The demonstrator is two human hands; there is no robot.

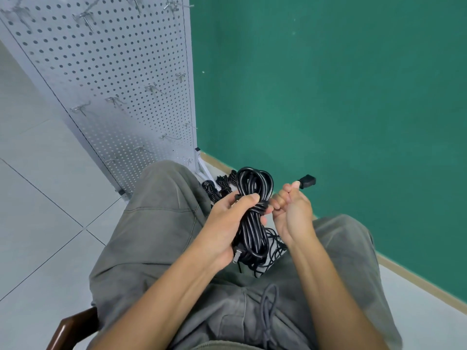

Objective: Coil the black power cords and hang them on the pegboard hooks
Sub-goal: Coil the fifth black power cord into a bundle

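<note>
Far left we see pale grey floor tiles (38,173), then the white pegboard (106,72) standing upright on a foot, leaning across our view only because of the wide lens. Several metal hooks (80,109) stick out of it in rows; all the ones we can see are bare, so we judge nothing is hung yet. A dark wooden chair corner (73,327) shows at bottom left, and the person sits on it in grey trousers (156,223), knees apart.

Centre: the left hand (227,223) grips the coiled cord (252,210), fingers and thumb curled round its waist, loops standing up above the fist and hanging below. We read that hold as keeping the loops from springing open while the tail is bound. 1 turn of cord already crosses the bundle at the thumb. A grey plug end (235,257) pokes out under the palm.

Just right of it, the right hand (290,210) is curled tight, pinching the free tail with the black connector (307,181) sticking out past the thumb. That looks like it is pulling the wrap snug; whether the tail is tucked through we cannot tell.

Behind the hands, more black cords (219,188) lie on the floor by the pegboard foot, some bundled, and loose ones (275,243) trail between the knees. Count unclear.

Right side is a green wall (353,97) with a tan baseboard (417,281) meeting the tiles.
</note>
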